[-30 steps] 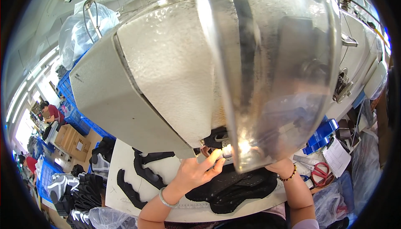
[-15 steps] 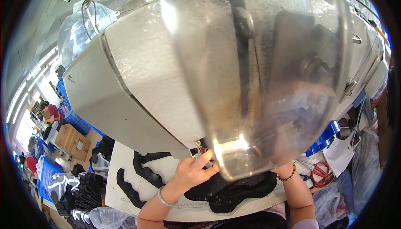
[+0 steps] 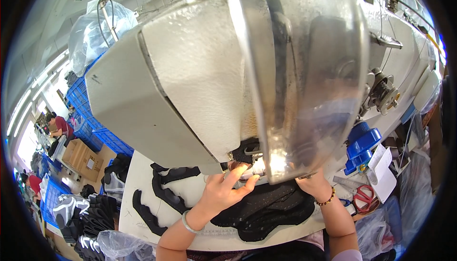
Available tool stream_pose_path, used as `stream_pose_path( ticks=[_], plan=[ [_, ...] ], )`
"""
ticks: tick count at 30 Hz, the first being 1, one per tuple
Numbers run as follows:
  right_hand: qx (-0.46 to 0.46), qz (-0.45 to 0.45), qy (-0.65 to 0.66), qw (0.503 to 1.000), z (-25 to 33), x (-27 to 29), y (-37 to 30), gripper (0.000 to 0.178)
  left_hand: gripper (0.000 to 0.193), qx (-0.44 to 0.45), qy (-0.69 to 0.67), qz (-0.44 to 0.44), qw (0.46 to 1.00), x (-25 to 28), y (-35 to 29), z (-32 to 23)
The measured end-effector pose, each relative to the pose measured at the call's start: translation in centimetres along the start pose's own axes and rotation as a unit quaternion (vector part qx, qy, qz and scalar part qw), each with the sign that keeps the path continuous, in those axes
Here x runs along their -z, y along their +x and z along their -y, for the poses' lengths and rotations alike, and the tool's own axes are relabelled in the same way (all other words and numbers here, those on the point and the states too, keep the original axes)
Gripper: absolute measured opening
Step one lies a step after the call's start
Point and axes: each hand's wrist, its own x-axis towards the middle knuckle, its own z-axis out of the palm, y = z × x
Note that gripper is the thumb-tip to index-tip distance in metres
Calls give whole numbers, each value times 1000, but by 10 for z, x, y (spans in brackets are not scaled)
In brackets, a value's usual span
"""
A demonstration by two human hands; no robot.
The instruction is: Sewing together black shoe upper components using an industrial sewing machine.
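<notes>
My left hand [image 3: 223,189] reaches up under the head of a sewing machine [image 3: 190,75]. Its thumb and forefinger are apart, close to a small lit lamp [image 3: 259,167] by the needle area; I make out nothing held between them. A black perforated fabric piece [image 3: 266,211] lies on the pale worktable [image 3: 204,244], just right of that hand. My right hand [image 3: 313,183] is at the fabric's far right edge, its fingers mostly hidden behind a clear plastic shield [image 3: 304,94]. Several black curved strips [image 3: 164,192] lie left of my left hand.
Red-handled scissors [image 3: 364,198], a blue plastic part [image 3: 362,147] and white paper [image 3: 381,170] are at the right. Stacked black and grey pieces [image 3: 95,213] stand left of the table. A cardboard box [image 3: 82,158] and two people are farther left.
The view has shifted, so the machine head and shield sit differently, uncovering the lamp area and a metal tensioner at right. My left thumb and forefinger are at nearly the same place.
</notes>
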Motion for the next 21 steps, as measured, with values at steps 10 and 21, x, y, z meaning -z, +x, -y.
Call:
stream_pose_path(
  ticks=[10,21],
  plan=[
    [104,-16,-81,991,2,0,8,23,38,3,-39,70,997,9,3,-1],
    [110,10,-147,983,-1,-5,-12,54,37,-14,-63,63,996,6,6,5]
  ],
)
